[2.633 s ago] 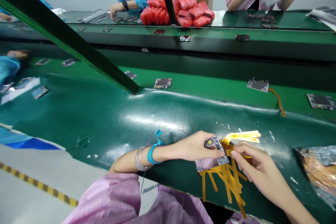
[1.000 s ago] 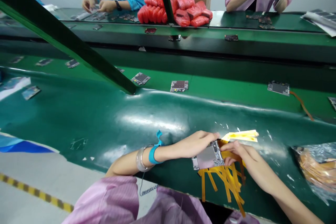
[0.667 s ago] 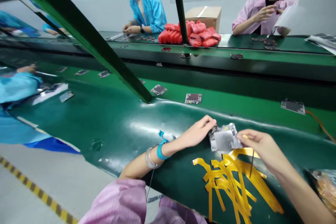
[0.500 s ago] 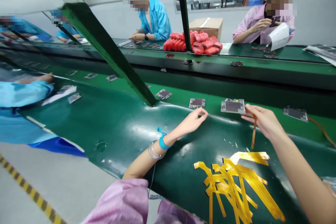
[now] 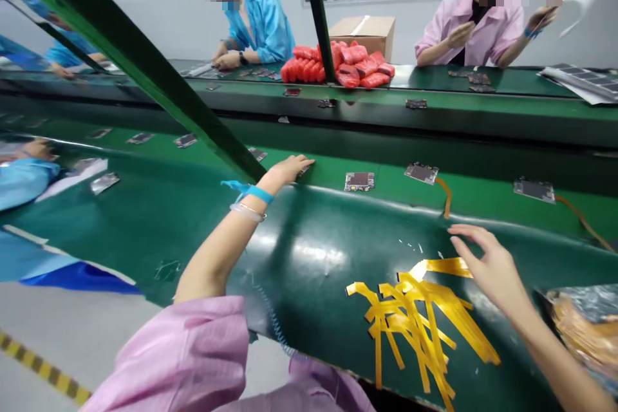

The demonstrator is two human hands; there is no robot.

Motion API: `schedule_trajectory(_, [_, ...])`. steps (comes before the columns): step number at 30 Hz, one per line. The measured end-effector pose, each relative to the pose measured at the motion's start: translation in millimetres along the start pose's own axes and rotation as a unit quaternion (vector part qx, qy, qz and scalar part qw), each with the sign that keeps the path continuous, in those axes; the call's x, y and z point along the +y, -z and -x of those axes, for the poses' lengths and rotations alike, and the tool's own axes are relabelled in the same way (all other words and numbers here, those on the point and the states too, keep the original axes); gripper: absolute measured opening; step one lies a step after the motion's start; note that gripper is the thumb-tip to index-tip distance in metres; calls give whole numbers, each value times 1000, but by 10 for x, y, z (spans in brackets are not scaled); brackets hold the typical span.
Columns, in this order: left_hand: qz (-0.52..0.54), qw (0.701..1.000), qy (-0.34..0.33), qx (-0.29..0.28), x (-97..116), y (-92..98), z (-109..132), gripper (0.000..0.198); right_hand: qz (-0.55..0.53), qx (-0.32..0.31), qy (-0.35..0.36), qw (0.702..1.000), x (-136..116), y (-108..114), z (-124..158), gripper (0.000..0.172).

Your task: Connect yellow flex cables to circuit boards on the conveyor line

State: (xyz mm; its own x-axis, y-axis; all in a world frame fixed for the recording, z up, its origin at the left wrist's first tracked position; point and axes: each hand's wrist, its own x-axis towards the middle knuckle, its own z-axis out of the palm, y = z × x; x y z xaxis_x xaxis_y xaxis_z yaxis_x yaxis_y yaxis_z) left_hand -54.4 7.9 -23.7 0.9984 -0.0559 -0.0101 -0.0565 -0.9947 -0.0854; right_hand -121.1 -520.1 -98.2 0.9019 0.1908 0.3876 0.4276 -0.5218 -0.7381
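My left hand [image 5: 288,169] reaches far forward onto the bright green conveyor belt [image 5: 483,183]. Its fingers lie stretched out on a small circuit board [image 5: 305,170] that they mostly hide. My right hand [image 5: 484,262] hovers open, fingers spread, over the dark green mat [image 5: 309,251] beside a pile of yellow tape strips [image 5: 415,315]. A circuit board [image 5: 421,172] with an orange strip [image 5: 445,196] hanging from it lies on the belt beyond my right hand. Another bare board [image 5: 360,181] lies between my two hands.
A slanted green frame bar [image 5: 145,77] crosses at left. A further board with an orange strip [image 5: 533,189] rides the belt at right. A plastic bag of orange parts [image 5: 586,328] lies at the right edge. Co-workers, red packets [image 5: 338,67] and a cardboard box [image 5: 362,29] are across the line.
The board with the orange strip left my hands and now lies on the belt. My right hand drew back open. My left hand stretched forward and left onto another board.
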Motion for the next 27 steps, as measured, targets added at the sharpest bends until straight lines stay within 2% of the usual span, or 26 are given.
schedule_trajectory(4, [84,995,47,36,25,190,-58,41,36,-139,83,986,-301,-211,279,18])
schedule_trajectory(7, [180,975,69,112,187,346,5,19,64,-188,116,973,-379,-420,420,12])
schedule_trajectory(10, [313,926,75,197,523,353,140,16,65,-196,116,972,-355,-543,471,12])
schedule_trajectory(12, [414,882,61,216,834,259,258,15,57,-204,113,971,-336,-556,464,18])
schedule_trajectory(14, [507,840,34,189,1187,126,399,16,46,-209,109,971,-335,-524,441,21])
schedule_trajectory(17, [612,784,-9,105,1728,-51,648,28,36,-201,105,973,-359,-426,414,24])
schedule_trajectory(18, [658,751,-23,61,1899,-93,735,36,35,-191,102,976,-370,-385,415,25])
schedule_trajectory(20, [767,637,-35,-71,2207,-152,905,51,-1,-152,63,986,-398,-301,441,23])
schedule_trajectory(21, [792,597,-32,-126,2341,-172,985,52,-41,-115,30,992,-415,-261,466,21])
schedule_trajectory(22, [803,572,-26,-166,2459,-188,1059,50,-91,-70,-7,993,-436,-227,496,18])
schedule_trajectory(24, [790,583,-22,-191,2648,-212,1191,43,-185,5,-67,980,-483,-179,565,16])
schedule_trajectory(25, [780,597,-28,-185,2719,-221,1250,42,-212,19,-79,974,-507,-168,597,18])
schedule_trajectory(27, [764,623,-50,-162,2823,-232,1353,42,-218,2,-88,972,-542,-168,644,26])
